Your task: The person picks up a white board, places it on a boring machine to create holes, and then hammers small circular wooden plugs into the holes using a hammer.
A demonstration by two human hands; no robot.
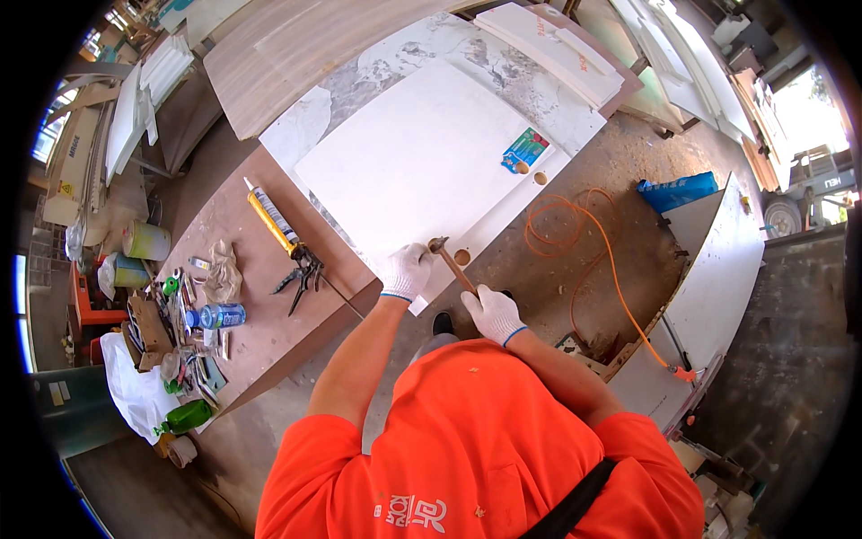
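Note:
My right hand (496,316), in a white knit glove, is wrapped round the wooden handle of a hammer (456,269). The hammer's head is at the near edge of a white panel (404,162), close to my left fingers. My left hand (409,272), gloved too, rests at that same edge with its fingers curled together; what they hold, if anything, is hidden. Beside the hammer is a round hole (461,257) in the white board, and another hole (540,178) lies farther along. A blue and green packet (524,150) lies on the panel's right part.
A caulking gun (283,229) with a yellow cartridge lies on the brown bench at left, near a blue-labelled bottle (223,315) and cluttered tools. An orange air hose (620,260) coils over the floor at right toward a white board (709,305). Stacked white boards (557,58) stand far right.

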